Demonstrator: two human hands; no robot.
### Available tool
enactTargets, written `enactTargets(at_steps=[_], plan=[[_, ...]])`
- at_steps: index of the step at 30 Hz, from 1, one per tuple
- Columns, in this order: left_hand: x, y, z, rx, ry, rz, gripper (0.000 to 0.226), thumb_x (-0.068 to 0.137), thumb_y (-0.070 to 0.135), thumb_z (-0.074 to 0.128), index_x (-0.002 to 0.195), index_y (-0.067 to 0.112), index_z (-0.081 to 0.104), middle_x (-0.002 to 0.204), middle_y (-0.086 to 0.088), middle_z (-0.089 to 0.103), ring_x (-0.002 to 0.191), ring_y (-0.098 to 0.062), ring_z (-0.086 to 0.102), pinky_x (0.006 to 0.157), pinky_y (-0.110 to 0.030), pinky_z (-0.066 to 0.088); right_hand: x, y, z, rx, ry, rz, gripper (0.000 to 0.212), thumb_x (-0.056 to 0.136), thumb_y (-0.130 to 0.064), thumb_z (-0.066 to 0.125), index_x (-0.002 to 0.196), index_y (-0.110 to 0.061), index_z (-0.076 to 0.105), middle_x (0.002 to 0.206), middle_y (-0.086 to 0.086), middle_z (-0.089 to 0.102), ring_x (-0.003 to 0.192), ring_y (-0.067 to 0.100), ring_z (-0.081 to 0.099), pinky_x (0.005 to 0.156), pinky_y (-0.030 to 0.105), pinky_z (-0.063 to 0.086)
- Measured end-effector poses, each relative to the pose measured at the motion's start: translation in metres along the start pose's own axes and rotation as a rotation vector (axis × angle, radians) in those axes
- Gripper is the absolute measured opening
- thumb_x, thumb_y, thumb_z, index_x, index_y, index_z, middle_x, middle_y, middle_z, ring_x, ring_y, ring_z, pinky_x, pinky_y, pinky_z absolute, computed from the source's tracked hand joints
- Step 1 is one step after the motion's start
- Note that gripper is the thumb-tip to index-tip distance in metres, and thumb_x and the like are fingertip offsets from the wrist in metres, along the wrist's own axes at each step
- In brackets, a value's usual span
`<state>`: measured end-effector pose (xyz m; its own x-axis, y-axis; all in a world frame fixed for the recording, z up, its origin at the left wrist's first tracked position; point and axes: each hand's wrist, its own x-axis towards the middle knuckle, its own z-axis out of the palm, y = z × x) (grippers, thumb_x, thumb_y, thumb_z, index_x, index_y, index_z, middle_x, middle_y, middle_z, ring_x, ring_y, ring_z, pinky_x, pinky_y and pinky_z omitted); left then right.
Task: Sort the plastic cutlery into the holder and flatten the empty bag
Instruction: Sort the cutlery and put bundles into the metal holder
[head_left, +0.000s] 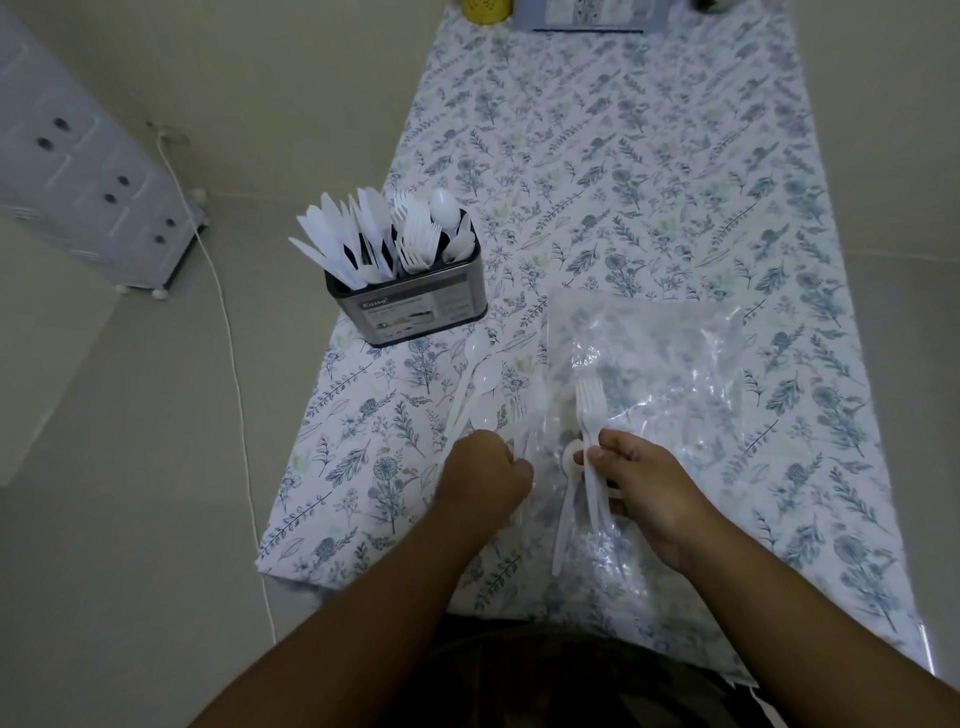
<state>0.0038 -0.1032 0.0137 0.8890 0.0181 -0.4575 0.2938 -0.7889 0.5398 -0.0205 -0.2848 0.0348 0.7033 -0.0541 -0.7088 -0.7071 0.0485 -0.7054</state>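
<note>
A: Holder (415, 306) position?

B: On the worktop (675, 182), at its left edge. Knives (343, 244), forks (413, 234) and spoons (449, 223) stand upright in it, grouped by kind.

A: Bag (675, 364)?

B: Clear, crumpled, to the right of the holder and nearer the person. Some cutlery shows through it.

A: Right hand (649, 483)?

B: Nearer than the holder, over the bag's near edge. Grip closed on white forks (589, 410), tines pointing away.

A: Left hand (485, 475)?

B: Nearer than the holder, at the bag's left edge. Grip clenched; on what, cannot tell. Two loose spoons (475, 384) lie between it and the holder.
</note>
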Motion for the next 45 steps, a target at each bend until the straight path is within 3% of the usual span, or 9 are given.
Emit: enactTargets(at_steps=[3, 6, 9, 14, 18, 24, 29, 35, 45], plan=[[-0.005, -0.004, -0.011, -0.080, -0.010, 0.009, 0.030, 0.080, 0.019, 0.064, 0.053, 0.013, 0.055, 0.047, 0.000, 0.050, 0.040, -0.016, 0.045, 0.044, -0.023, 0.040, 0.001, -0.003, 0.000, 0.061, -0.041, 0.030, 0.015, 0.103, -0.013, 0.056, 0.107, -0.015, 0.070, 0.108, 0.009, 0.077, 0.093, 0.027, 0.070, 0.075, 0.038, 0.058], [-0.016, -0.004, -0.016, -0.240, -0.123, 0.020, 0.012, 0.088, 0.016, 0.066, 0.085, 0.009, 0.075, 0.070, -0.004, 0.073, 0.057, -0.017, 0.072, 0.060, -0.032, 0.063, -0.001, -0.003, 0.005, 0.118, -0.105, 0.079, 0.016, 0.102, -0.011, 0.058, 0.109, -0.016, 0.071, 0.096, 0.005, 0.078, 0.084, 0.022, 0.072, 0.071, 0.035, 0.058], [-0.029, 0.000, -0.010, -0.482, -0.130, 0.021, 0.019, 0.093, 0.015, 0.067, 0.109, 0.006, 0.073, 0.081, -0.005, 0.076, 0.064, -0.016, 0.075, 0.064, -0.035, 0.064, -0.003, 0.001, 0.014, 0.146, -0.154, 0.100, 0.023, 0.101, -0.012, 0.060, 0.123, -0.014, 0.065, 0.106, 0.011, 0.077, 0.090, 0.025, 0.074, 0.073, 0.038, 0.060], [-0.039, 0.004, -0.004, -0.677, -0.074, 0.048, 0.024, 0.093, 0.012, 0.069, 0.116, 0.011, 0.072, 0.080, -0.006, 0.077, 0.068, -0.019, 0.076, 0.064, -0.037, 0.064, -0.003, 0.006, 0.021, 0.185, -0.144, 0.106, 0.045, 0.098, -0.013, 0.065, 0.141, -0.014, 0.055, 0.121, 0.011, 0.074, 0.106, 0.031, 0.073, 0.085, 0.049, 0.060], [-0.039, 0.002, -0.002, -0.779, -0.092, 0.024, 0.023, 0.095, 0.011, 0.065, 0.118, 0.010, 0.069, 0.090, -0.010, 0.077, 0.080, -0.023, 0.077, 0.071, -0.044, 0.064, -0.004, 0.007, 0.021, 0.220, -0.145, 0.088, 0.042, 0.098, -0.012, 0.065, 0.139, -0.012, 0.057, 0.114, 0.011, 0.077, 0.104, 0.034, 0.074, 0.090, 0.054, 0.059], [-0.038, -0.001, -0.002, -0.775, -0.049, 0.029, 0.012, 0.094, 0.020, 0.069, 0.102, 0.027, 0.073, 0.094, 0.001, 0.077, 0.088, -0.012, 0.075, 0.078, -0.042, 0.063, -0.007, 0.004, 0.026, 0.177, -0.139, 0.046, 0.051, 0.095, -0.012, 0.069, 0.143, -0.004, 0.054, 0.119, 0.012, 0.075, 0.101, 0.028, 0.076, 0.083, 0.046, 0.063], [-0.037, -0.005, -0.006, -0.755, 0.059, 0.067, 0.018, 0.090, 0.019, 0.074, 0.107, 0.020, 0.077, 0.099, 0.002, 0.077, 0.092, -0.011, 0.074, 0.085, -0.040, 0.061, -0.012, -0.009, 0.032, 0.150, -0.187, 0.001, 0.033, 0.100, -0.012, 0.061, 0.133, -0.006, 0.062, 0.105, 0.009, 0.079, 0.093, 0.023, 0.077, 0.072, 0.034, 0.062], [-0.036, -0.002, -0.012, -0.659, 0.116, 0.154, 0.026, 0.092, 0.025, 0.070, 0.117, 0.017, 0.075, 0.102, 0.004, 0.074, 0.097, -0.006, 0.070, 0.088, -0.036, 0.059, -0.016, -0.019, 0.036, 0.184, -0.239, 0.003, 0.020, 0.102, -0.011, 0.058, 0.107, -0.014, 0.076, 0.102, 0.007, 0.080, 0.089, 0.017, 0.078, 0.076, 0.037, 0.062], [-0.030, -0.008, -0.021, -0.633, 0.098, 0.171, 0.029, 0.089, 0.014, 0.073, 0.118, 0.018, 0.073, 0.095, 0.003, 0.077, 0.087, -0.011, 0.073, 0.082, -0.040, 0.061, -0.005, -0.019, 0.034, 0.081, -0.118, -0.060, 0.019, 0.082, -0.006, 0.081, 0.099, -0.013, 0.077, 0.099, 0.011, 0.079, 0.095, 0.024, 0.077, 0.075, 0.037, 0.063]])
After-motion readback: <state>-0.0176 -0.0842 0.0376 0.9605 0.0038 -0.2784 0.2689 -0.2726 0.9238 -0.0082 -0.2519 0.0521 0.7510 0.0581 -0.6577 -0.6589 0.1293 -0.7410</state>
